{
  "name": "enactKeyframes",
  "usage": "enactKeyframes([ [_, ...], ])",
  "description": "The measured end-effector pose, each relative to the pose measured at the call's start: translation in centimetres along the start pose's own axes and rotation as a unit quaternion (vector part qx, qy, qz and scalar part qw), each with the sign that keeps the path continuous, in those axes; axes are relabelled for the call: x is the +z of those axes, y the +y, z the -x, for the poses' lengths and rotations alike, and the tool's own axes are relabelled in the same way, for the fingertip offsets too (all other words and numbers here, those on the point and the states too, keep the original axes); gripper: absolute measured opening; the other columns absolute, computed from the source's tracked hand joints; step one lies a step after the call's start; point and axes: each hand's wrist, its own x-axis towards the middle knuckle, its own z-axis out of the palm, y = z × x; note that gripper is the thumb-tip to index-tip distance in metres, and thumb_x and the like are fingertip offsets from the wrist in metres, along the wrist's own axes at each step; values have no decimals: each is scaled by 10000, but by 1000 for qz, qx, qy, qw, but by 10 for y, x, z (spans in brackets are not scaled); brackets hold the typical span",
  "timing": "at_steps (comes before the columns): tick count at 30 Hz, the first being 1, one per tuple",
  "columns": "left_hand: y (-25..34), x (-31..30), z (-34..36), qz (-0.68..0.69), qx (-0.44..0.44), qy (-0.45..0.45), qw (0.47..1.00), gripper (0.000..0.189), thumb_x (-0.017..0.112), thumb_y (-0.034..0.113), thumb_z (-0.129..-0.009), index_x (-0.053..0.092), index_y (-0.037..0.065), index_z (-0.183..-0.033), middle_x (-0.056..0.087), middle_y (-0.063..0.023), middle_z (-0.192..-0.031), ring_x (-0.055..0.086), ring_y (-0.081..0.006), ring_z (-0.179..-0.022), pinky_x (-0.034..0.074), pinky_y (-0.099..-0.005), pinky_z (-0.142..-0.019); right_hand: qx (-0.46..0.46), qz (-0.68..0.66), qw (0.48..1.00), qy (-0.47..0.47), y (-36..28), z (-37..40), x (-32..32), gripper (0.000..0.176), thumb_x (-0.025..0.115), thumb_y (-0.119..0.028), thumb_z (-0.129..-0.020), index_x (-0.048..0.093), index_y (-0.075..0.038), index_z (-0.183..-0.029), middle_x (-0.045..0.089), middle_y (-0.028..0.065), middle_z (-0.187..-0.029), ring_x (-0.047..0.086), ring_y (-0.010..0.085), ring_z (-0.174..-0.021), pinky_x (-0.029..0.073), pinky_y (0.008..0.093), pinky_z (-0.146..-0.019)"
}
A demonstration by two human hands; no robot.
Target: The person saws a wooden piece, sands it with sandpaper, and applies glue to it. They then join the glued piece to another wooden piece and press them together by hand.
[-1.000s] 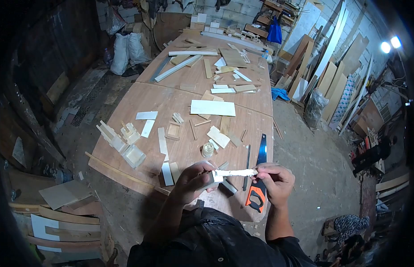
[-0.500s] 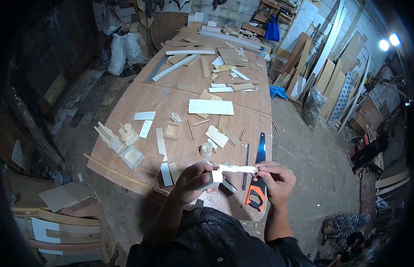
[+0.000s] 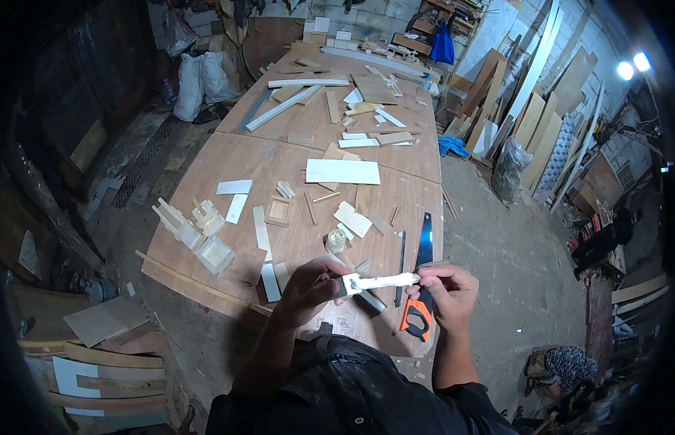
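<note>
Near the table's front edge, my left hand (image 3: 313, 288) is closed around a small pale block (image 3: 350, 285). Fingers of my right hand (image 3: 449, 291) pinch one end of a thin whitish strip (image 3: 384, 282), whose other end meets the block's face. Beyond my hands stands a small open jar (image 3: 335, 241). A handsaw (image 3: 417, 317) with an orange and black handle lies beside my right hand, its blade pointing away. Left of the saw rests a narrow dark bar (image 3: 401, 262). A grey piece (image 3: 373, 301) lies below the strip, partly hidden.
On the wooden table (image 3: 243, 156) are a white board (image 3: 342, 172), several loose strips and a small wooden assembly (image 3: 199, 235) at the left. Boards (image 3: 529, 123) lean against the right wall. At the lower right a person (image 3: 571, 366) is partly visible.
The strip now tilts slightly and its left end has moved down onto the block's face. The block has turned a little in my left hand.
</note>
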Motion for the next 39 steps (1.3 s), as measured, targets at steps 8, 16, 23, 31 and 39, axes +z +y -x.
enactKeyframes([
  [8,8,-1,-3,-15,9,2,1000,242,632,209,-927,582,-8,-1025,548,-96,-954,522,-105,-758,441,-236,-641,-41,47,998,-15,1,-4,-6,75,616,94,-855,662,100,-914,686,188,-880,683,187,-717,550,274,-628],
  [16,4,-7,-2,-63,14,-5,998,246,625,224,-933,574,5,-1034,544,-93,-968,532,-107,-780,447,-228,-648,-77,127,988,-51,4,-5,-4,90,609,117,-831,668,100,-897,687,205,-883,691,218,-731,560,288,-646],
  [23,3,-6,-1,-30,9,6,999,242,628,214,-929,581,4,-1039,547,-99,-967,539,-111,-780,450,-231,-646,-59,26,998,-18,3,-5,-10,102,606,114,-825,678,86,-892,691,197,-878,688,211,-720,559,298,-667],
  [31,8,2,-5,-30,3,10,1000,277,637,233,-904,578,-27,-978,540,-133,-899,532,-154,-714,427,-275,-624,-64,42,997,10,6,-7,-2,92,615,105,-828,672,91,-898,691,203,-869,683,215,-729,554,292,-655],
  [39,6,-1,-5,-9,15,-10,1000,161,636,126,-908,593,5,-1005,561,-102,-943,537,-107,-748,441,-228,-620,-96,91,990,-43,5,-11,-2,73,610,87,-844,655,102,-900,674,209,-876,667,214,-705,551,301,-628],
])
